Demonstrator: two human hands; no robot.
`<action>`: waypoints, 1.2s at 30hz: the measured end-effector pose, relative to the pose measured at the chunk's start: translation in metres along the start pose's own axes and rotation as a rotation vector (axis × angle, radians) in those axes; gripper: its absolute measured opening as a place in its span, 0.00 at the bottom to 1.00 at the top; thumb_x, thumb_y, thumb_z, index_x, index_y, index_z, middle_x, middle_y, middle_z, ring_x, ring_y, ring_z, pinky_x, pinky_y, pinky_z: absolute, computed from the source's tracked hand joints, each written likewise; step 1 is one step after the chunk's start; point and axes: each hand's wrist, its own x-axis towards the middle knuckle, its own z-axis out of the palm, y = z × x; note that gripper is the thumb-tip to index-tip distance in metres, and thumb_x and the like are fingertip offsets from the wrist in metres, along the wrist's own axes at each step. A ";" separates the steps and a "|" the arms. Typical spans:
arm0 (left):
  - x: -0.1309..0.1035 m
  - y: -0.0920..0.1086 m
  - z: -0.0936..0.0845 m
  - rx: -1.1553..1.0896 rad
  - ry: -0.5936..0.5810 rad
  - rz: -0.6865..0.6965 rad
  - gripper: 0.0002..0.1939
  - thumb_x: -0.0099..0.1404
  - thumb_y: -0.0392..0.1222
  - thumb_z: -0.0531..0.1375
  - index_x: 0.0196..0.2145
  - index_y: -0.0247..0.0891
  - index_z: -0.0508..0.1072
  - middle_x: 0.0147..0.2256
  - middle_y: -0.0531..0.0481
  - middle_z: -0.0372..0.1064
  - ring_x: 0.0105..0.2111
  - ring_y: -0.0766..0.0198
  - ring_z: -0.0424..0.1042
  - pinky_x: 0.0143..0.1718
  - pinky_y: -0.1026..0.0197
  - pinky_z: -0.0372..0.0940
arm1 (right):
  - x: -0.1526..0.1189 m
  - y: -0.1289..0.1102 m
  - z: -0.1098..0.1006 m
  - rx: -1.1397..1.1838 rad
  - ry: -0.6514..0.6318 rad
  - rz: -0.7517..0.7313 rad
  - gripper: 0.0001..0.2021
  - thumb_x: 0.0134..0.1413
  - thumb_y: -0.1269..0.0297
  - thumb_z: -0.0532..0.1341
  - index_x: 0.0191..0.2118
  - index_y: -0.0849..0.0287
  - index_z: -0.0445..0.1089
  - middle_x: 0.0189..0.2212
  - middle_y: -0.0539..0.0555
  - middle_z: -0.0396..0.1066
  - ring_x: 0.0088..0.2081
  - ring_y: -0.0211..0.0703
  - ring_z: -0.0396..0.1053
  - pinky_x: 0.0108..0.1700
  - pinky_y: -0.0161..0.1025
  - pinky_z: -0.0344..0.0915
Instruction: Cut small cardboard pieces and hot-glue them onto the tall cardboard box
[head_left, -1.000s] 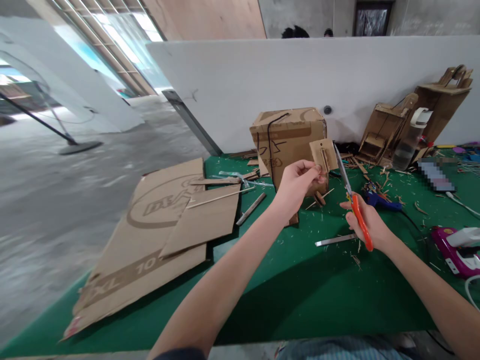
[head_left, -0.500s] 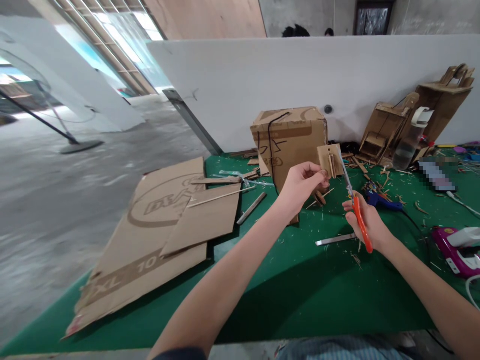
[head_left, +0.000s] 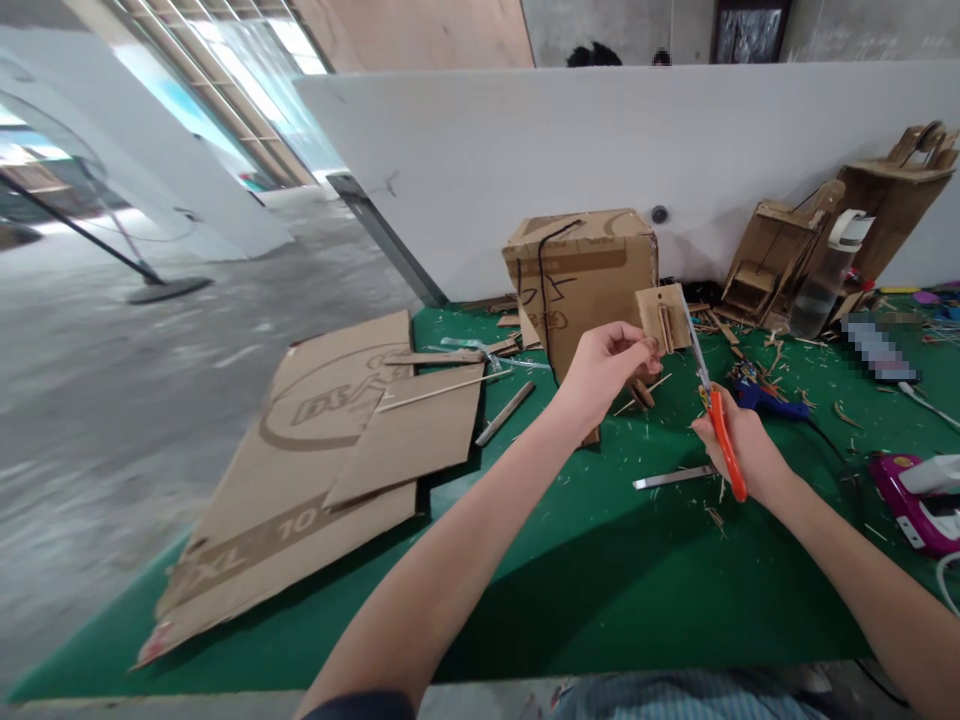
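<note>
My left hand (head_left: 611, 365) pinches a small cardboard piece (head_left: 676, 312) by its lower left corner, raised above the table. The piece has a little hole near its top and a narrow strip standing out from its face. My right hand (head_left: 739, 440) is closed on orange-handled scissors (head_left: 726, 445), whose blades point up along the right edge of the cardboard. Whether the blades grip the edge I cannot tell. Below the hands a metal-bladed cutter (head_left: 675, 478) lies on the green table (head_left: 570, 580). Behind the left hand stands a cardboard box (head_left: 600, 280) with a black cord over it.
Flat cardboard sheets (head_left: 300, 470) cover the left of the table, with thin sticks on them. A blue glue gun (head_left: 772, 400), scraps, a phone (head_left: 877, 348), a clear bottle (head_left: 825, 280) and cardboard models (head_left: 780, 255) are at the right. A magenta device (head_left: 911, 500) lies nearer.
The view has shifted very slightly. Both hands keep their grips, and the scissors stay at the right edge of the cardboard piece with hardly any movement.
</note>
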 end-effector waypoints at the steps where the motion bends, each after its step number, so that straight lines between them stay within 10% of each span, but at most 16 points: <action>1: 0.000 0.001 0.000 -0.001 0.002 -0.002 0.05 0.56 0.34 0.63 0.25 0.35 0.69 0.21 0.52 0.70 0.22 0.69 0.70 0.30 0.64 0.66 | 0.000 0.000 0.000 -0.026 0.016 0.001 0.31 0.62 0.42 0.50 0.58 0.65 0.56 0.24 0.53 0.71 0.23 0.47 0.70 0.25 0.38 0.61; 18: -0.002 0.001 -0.003 0.155 -0.025 -0.036 0.05 0.55 0.34 0.64 0.25 0.35 0.70 0.21 0.51 0.71 0.23 0.67 0.71 0.30 0.64 0.67 | -0.001 0.001 -0.011 0.084 0.008 -0.113 0.18 0.60 0.50 0.55 0.47 0.59 0.63 0.35 0.57 0.73 0.32 0.45 0.72 0.35 0.40 0.67; 36: 0.012 0.000 0.004 0.051 -0.031 -0.049 0.05 0.56 0.32 0.63 0.24 0.35 0.71 0.21 0.51 0.70 0.23 0.69 0.70 0.31 0.64 0.67 | 0.009 -0.008 -0.008 -0.158 0.238 0.023 0.24 0.63 0.41 0.45 0.35 0.56 0.64 0.20 0.54 0.68 0.22 0.48 0.69 0.26 0.39 0.60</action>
